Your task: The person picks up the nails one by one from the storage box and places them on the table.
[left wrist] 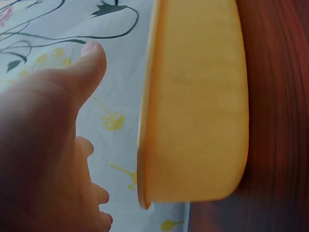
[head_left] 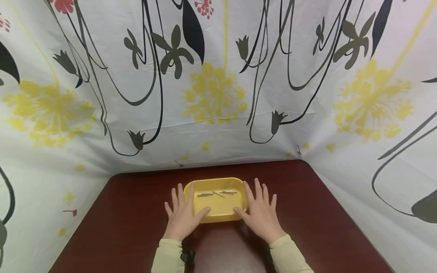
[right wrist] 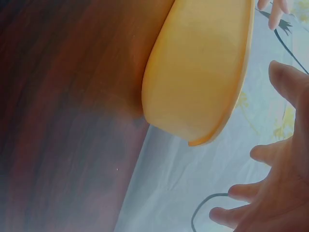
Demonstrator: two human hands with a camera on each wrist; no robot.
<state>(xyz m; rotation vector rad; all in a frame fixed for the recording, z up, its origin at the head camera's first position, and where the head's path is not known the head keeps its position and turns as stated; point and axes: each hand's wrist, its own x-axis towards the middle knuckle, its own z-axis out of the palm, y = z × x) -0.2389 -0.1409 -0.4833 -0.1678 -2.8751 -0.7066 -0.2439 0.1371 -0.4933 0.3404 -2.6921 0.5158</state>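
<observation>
A shallow yellow plastic tray [head_left: 222, 207] sits on the dark table, with several thin metal pins [head_left: 205, 195] lying loose on its floor. My left hand [head_left: 181, 220] is spread at its left side, index finger and thumb overlapping the rim in the head view. On the other side my right hand [head_left: 262, 218] is spread likewise, thumb tip over the right front corner. Both wrist views show the tray's outer wall [left wrist: 198, 106], with the left thumb and the right fingers [right wrist: 241, 191] apart from it. Neither hand holds anything.
The reddish-brown table [head_left: 143, 204] has rounded far corners. A white cloth with flower prints [head_left: 218, 144] hangs behind it and along both sides. A small black device [head_left: 187, 256] shows at the left sleeve's cuff.
</observation>
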